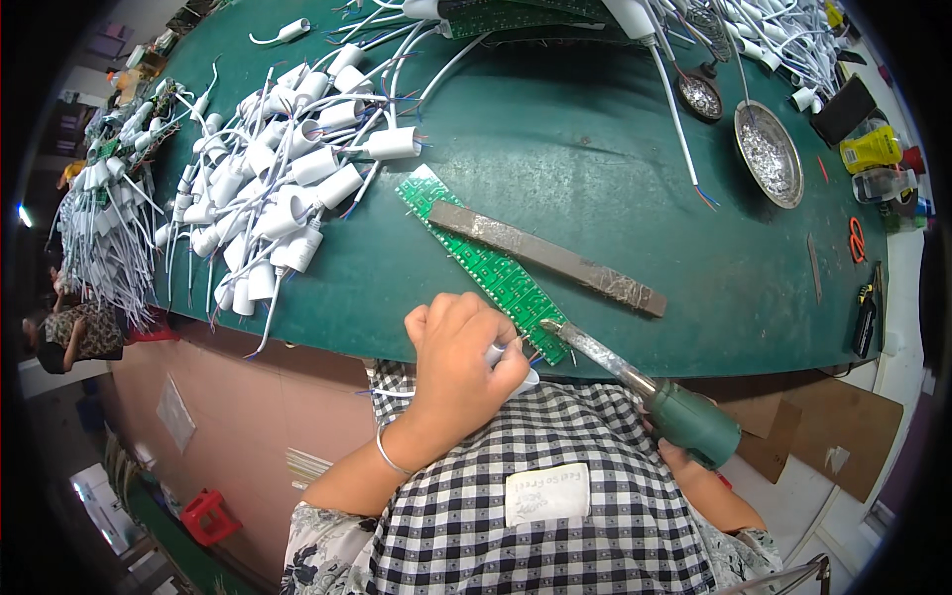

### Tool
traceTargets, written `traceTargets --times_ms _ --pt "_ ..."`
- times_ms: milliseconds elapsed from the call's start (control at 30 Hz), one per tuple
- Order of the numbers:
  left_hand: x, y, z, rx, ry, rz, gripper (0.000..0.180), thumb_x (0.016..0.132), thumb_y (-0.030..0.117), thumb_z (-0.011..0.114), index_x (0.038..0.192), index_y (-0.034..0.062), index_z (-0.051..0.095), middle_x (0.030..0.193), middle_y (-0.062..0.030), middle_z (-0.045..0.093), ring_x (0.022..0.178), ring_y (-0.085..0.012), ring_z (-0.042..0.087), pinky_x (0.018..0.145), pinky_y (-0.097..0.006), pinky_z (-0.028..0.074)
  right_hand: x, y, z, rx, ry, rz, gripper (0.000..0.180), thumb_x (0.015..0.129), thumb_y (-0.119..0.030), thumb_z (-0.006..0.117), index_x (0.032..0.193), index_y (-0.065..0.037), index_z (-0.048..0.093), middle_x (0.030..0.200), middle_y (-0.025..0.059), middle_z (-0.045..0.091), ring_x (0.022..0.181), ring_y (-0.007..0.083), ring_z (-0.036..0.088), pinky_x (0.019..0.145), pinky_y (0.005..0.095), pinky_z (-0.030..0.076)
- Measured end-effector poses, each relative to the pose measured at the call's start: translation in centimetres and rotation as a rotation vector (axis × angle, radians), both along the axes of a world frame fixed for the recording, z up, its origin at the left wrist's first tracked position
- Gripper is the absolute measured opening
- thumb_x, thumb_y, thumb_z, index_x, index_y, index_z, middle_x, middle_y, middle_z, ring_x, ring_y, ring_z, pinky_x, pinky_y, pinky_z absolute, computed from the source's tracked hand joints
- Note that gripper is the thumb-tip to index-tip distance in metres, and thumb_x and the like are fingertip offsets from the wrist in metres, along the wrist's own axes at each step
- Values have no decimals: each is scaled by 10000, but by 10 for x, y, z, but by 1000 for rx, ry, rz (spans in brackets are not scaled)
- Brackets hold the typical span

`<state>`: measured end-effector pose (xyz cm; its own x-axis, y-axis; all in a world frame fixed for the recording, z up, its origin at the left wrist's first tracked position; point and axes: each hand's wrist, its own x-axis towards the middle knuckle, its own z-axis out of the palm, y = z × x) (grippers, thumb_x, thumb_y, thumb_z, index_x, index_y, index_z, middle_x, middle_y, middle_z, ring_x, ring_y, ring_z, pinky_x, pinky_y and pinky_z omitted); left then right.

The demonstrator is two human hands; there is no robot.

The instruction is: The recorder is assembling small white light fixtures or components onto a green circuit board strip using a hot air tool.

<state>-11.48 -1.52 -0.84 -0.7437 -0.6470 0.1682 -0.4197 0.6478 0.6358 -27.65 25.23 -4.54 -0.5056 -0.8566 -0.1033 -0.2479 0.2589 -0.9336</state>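
Note:
My left hand is closed around a white wired cap, partly hidden by the fingers. Thin coloured wire ends reach from its fingertips to the near end of a long green circuit board. My right hand grips a soldering iron by its green handle; most of the fingers are hidden beneath it. The iron's tip touches or hovers just over the board's near end, beside the wires. A grey metal bar lies slantwise across the board.
White wired caps are heaped on the green table at left. Metal dishes with silvery solder stand at right, near orange scissors and a yellow bottle. More boards lie at the far edge. Another person is at far left.

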Motion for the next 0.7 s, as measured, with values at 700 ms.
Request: traceTargets --times_ms 700 --pt "-1 0 -2 -7 -1 2 95 662 117 646 706 110 561 775 -21 504 819 -226 478 810 -370 285 1 9 -10 122 63 -37 249 800 -199 712 1001 -59 665 976 92 670 947 268 604 853 386 441"
